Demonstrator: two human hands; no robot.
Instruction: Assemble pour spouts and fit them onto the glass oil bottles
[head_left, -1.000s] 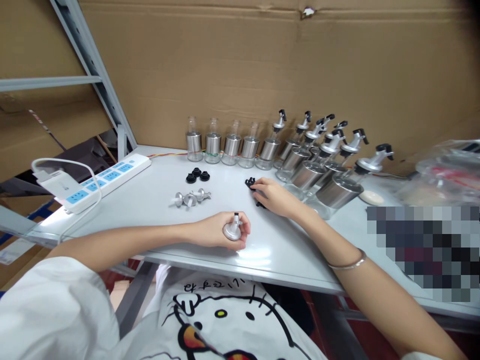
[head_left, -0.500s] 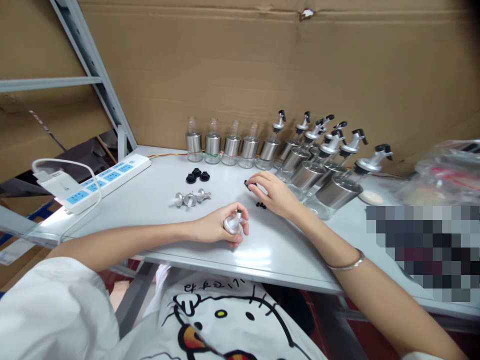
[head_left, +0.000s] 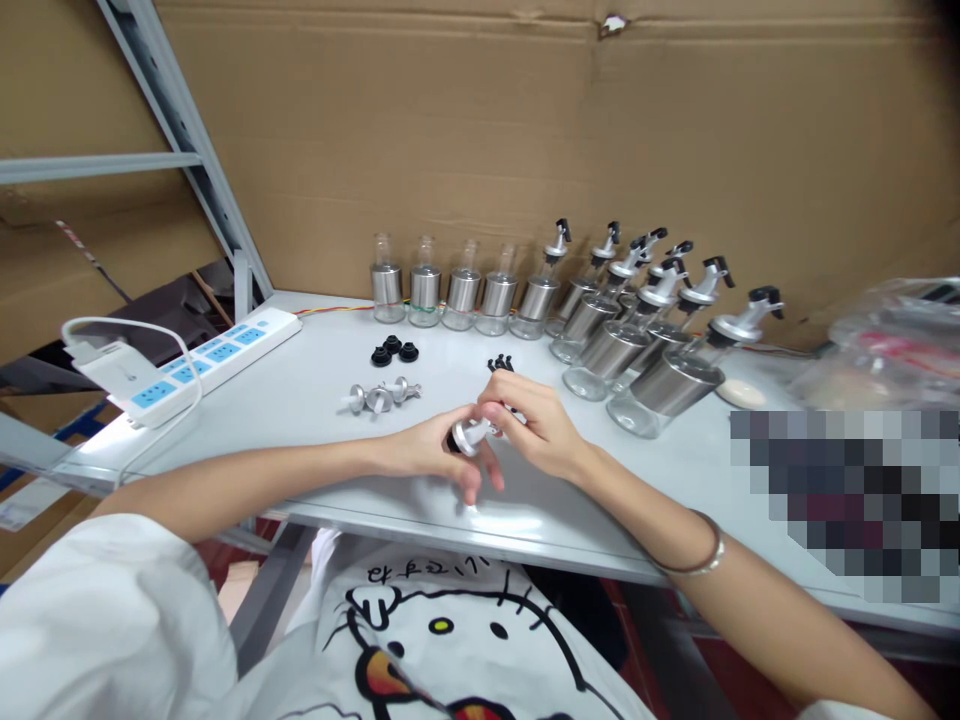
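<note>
My left hand (head_left: 433, 452) is closed round a silver metal spout cap (head_left: 469, 436), held tilted just above the white table (head_left: 315, 400). My right hand (head_left: 534, 420) has come up against it, its fingertips pinched at the cap's nozzle end; whatever small piece they hold is hidden. A few small black clips (head_left: 500, 363) lie on the table just behind my right hand. Two more silver spout caps (head_left: 381, 397) and three black rubber plugs (head_left: 394, 351) lie to the left.
A row of glass bottles with steel sleeves (head_left: 442, 293) stands along the cardboard wall, and capped bottles (head_left: 652, 330) cluster at the right. A white power strip (head_left: 196, 360) lies at the left. A plastic bag (head_left: 892, 345) sits at the far right.
My right hand left the black clips and moved left and toward me, meeting the cap. My left hand lifted and tilted the cap off the table.
</note>
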